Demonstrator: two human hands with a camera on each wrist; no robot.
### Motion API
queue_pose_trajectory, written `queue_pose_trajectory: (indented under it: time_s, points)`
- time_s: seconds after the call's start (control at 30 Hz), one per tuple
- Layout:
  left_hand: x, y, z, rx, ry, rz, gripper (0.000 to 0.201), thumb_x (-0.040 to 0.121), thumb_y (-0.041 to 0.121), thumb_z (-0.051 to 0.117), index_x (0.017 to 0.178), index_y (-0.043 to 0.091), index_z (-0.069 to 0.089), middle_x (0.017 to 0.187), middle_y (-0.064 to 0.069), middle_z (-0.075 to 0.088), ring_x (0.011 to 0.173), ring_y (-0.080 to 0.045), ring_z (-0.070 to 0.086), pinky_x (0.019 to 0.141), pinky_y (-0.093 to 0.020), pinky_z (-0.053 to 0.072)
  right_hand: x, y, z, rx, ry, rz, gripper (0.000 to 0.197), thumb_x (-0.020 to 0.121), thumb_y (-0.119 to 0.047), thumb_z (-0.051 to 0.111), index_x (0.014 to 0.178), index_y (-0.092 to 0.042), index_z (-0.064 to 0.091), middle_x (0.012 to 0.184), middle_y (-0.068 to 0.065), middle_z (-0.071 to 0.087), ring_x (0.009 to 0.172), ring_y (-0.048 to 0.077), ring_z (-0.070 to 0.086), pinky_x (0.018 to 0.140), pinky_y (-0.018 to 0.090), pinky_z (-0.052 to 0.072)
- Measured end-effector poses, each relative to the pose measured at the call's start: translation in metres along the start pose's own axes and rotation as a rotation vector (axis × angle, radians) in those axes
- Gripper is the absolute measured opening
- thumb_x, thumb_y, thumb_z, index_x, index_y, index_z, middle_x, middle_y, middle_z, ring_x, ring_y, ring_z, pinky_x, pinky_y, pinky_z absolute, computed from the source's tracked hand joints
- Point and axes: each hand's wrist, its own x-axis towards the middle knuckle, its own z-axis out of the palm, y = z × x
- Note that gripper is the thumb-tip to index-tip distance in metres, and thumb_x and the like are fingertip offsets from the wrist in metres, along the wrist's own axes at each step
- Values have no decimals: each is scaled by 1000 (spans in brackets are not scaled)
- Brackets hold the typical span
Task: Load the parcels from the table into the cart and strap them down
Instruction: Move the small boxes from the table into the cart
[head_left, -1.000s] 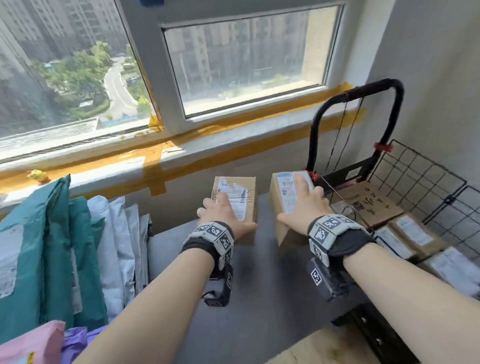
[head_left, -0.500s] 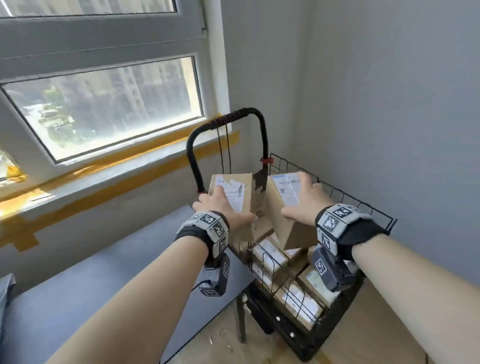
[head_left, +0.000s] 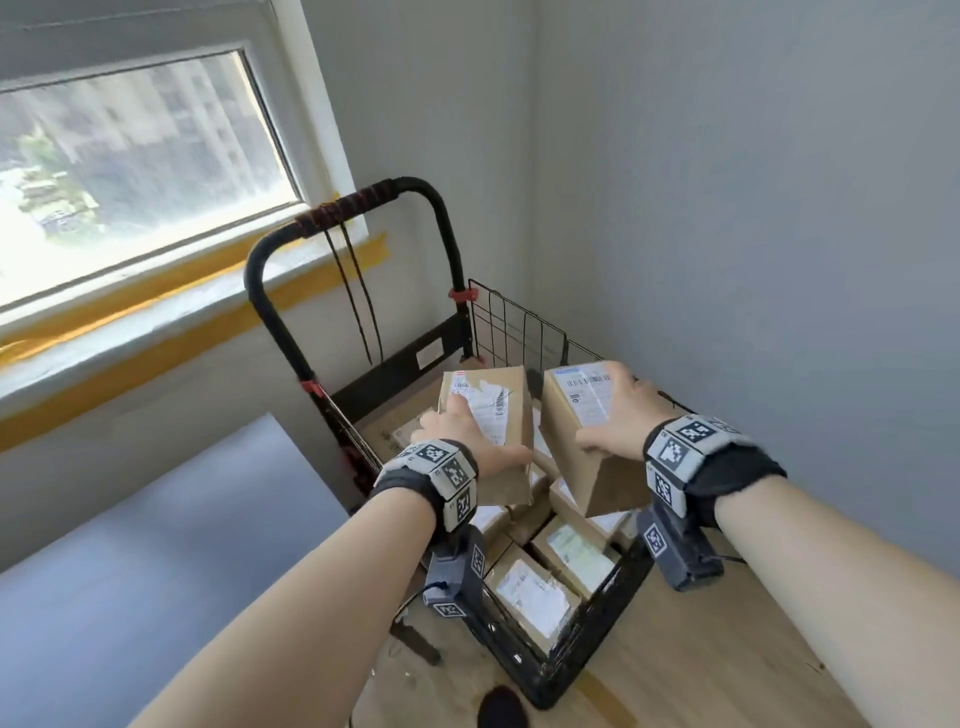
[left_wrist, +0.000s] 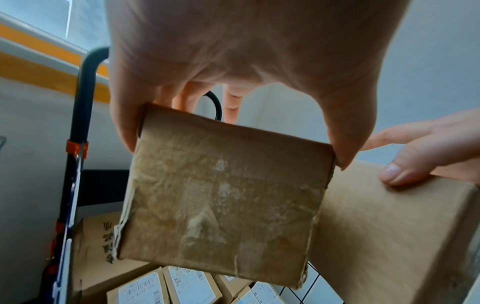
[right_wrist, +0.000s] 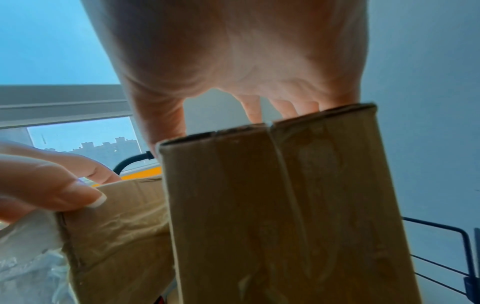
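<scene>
My left hand (head_left: 462, 441) grips a small brown cardboard parcel (head_left: 501, 410) from above, thumb on one side and fingers on the other; the left wrist view shows its taped end (left_wrist: 221, 197). My right hand (head_left: 618, 415) grips a second, taller parcel (head_left: 582, 441), whose end fills the right wrist view (right_wrist: 285, 205). Both parcels hang side by side, tilted, above the black wire cart (head_left: 587, 649). Several labelled parcels (head_left: 530, 592) lie in the cart below them. Black elastic cords (head_left: 358, 301) hang from the cart's handle (head_left: 363, 208).
The grey table (head_left: 156, 561) ends just left of the cart. A grey wall stands close behind and to the right of the cart. A window with yellow tape along its sill (head_left: 171, 322) is at the left. Wooden floor (head_left: 701, 665) lies around the cart.
Both hands lifted a parcel each off the table and carried them right, from the table's edge to above the cart. My view turned right with them.
</scene>
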Motion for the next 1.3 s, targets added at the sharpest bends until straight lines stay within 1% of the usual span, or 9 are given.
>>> queue_pose_trajectory:
  time_s: [0.2, 0.37, 0.53, 0.63, 0.77, 0.87, 1.03, 1.17, 1.3]
  points:
    - [78, 5, 19, -42, -150, -82, 110, 53, 74, 67, 141, 29, 18, 128, -9, 39, 114, -28, 47, 93, -44, 48, 72, -11, 23, -45, -148, 38, 94, 59, -31, 75, 137, -26, 21, 120, 12, 41, 105, 31, 52, 90, 42, 50]
    - [121, 1, 39, -76, -216, -195, 114, 51, 73, 68, 141, 24, 19, 127, -10, 39, 113, -29, 48, 94, -43, 48, 122, -9, 50, -103, -281, 65, 94, 61, -31, 73, 138, -29, 20, 118, 11, 38, 101, 29, 51, 88, 39, 49]
    - [144, -8, 71, -95, -278, -330, 109, 54, 72, 67, 141, 24, 21, 127, -9, 38, 114, -27, 47, 92, -38, 46, 163, -4, 87, -101, -403, 58, 90, 64, -33, 75, 138, -22, 26, 105, 6, 41, 90, 23, 47, 78, 30, 49]
    - [152, -11, 90, -114, -338, -420, 112, 56, 72, 67, 143, 22, 19, 131, -10, 37, 117, -27, 46, 91, -36, 44, 181, 2, 113, -150, -515, 15, 89, 68, -32, 74, 141, -18, 24, 88, 1, 46, 78, 18, 48, 61, 23, 43]
    - [156, -11, 120, -166, -391, -572, 112, 57, 73, 66, 143, 22, 18, 134, -10, 36, 119, -28, 46, 93, -38, 43, 203, 11, 148, -278, -677, -40, 101, 64, -40, 73, 145, -19, 17, 120, 12, 49, 98, 26, 54, 73, 31, 51]
    - [156, -9, 145, -171, -415, -676, 113, 55, 76, 65, 142, 17, 23, 134, -11, 38, 119, -28, 47, 94, -38, 43, 213, 16, 169, -338, -758, -75, 91, 64, -43, 72, 138, -18, 25, 123, 12, 48, 102, 27, 53, 75, 30, 48]
    - [156, -10, 182, -194, -473, -767, 119, 47, 83, 62, 139, 15, 29, 132, -11, 41, 116, -27, 50, 92, -36, 45, 213, 29, 201, -405, -813, -57, 101, 70, -44, 71, 147, -21, 11, 143, 21, 21, 120, 34, 47, 97, 38, 47]
    - [158, -14, 212, -196, -526, -780, 122, 46, 85, 61, 140, 14, 29, 134, -12, 42, 118, -28, 51, 95, -37, 47, 212, 42, 221, -458, -770, -87, 96, 66, -44, 77, 141, -18, 22, 137, 18, 24, 117, 34, 47, 90, 36, 46]
    - [167, -21, 238, -234, -556, -786, 116, 54, 71, 71, 142, 15, 22, 136, -10, 31, 124, -28, 44, 97, -38, 43, 215, 54, 246, -483, -743, -55, 98, 63, -41, 80, 139, -22, 21, 137, 18, 21, 123, 37, 36, 91, 37, 44]
